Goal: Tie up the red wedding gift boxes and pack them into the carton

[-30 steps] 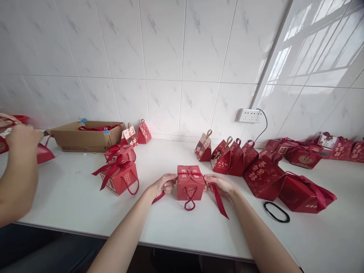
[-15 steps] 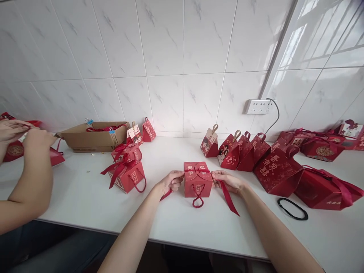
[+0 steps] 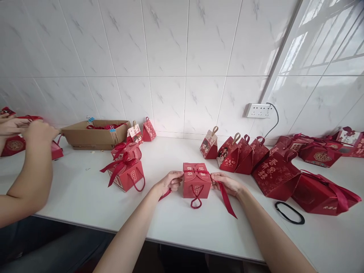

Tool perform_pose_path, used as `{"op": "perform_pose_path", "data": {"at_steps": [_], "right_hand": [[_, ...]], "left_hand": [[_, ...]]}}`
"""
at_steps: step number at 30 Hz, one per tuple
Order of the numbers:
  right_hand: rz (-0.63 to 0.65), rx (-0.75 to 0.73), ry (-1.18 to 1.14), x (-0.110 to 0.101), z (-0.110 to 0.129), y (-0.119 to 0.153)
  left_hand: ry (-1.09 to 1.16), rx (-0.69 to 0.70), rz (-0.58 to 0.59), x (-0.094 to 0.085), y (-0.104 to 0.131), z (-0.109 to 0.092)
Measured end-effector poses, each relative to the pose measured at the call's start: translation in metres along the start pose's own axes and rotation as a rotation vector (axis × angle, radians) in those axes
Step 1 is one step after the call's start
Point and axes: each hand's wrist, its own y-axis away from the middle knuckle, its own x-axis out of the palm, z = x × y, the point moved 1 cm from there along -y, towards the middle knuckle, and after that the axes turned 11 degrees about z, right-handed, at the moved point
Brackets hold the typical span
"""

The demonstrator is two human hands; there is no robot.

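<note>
In front of me on the white table stands a small red gift box (image 3: 196, 186) with pale lettering and a twisted cord handle (image 3: 196, 203) hanging down its near side. A dark red ribbon (image 3: 228, 203) runs across the box top and out at both sides. On the left side of the box, my left hand (image 3: 171, 181) is closed on one end of the ribbon, whose tail hangs below the fingers. My right hand (image 3: 226, 182) pinches the other end at the right side, with a long tail lying toward me.
Left of me stand red boxes with ribbon bows (image 3: 125, 174) and a cardboard box (image 3: 93, 137) of red ribbons. Several red gift boxes (image 3: 275, 176) line the right, near a black loop (image 3: 289, 213). Farther left, another person's arms (image 3: 31, 167) work over red boxes.
My view has shifted slightly. Both my hands keep their hold on the ribbon beside the box, with no clear movement. The other person's hands have moved a little.
</note>
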Motion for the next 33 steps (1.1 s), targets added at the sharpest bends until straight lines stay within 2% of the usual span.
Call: {"op": "perform_pose_path", "data": {"at_steps": [13, 27, 33], "right_hand": [[0.02, -0.01, -0.002, 0.001, 0.002, 0.0], [0.097, -0.067, -0.036, -0.013, -0.004, 0.003], [0.098, -0.053, -0.004, -0.001, 0.002, 0.002]], "left_hand": [[-0.015, 0.009, 0.03, -0.005, -0.002, 0.002], [-0.109, 0.053, -0.039, -0.003, 0.006, -0.005], [-0.144, 0.06, -0.054, 0.003, 0.008, -0.008]]}}
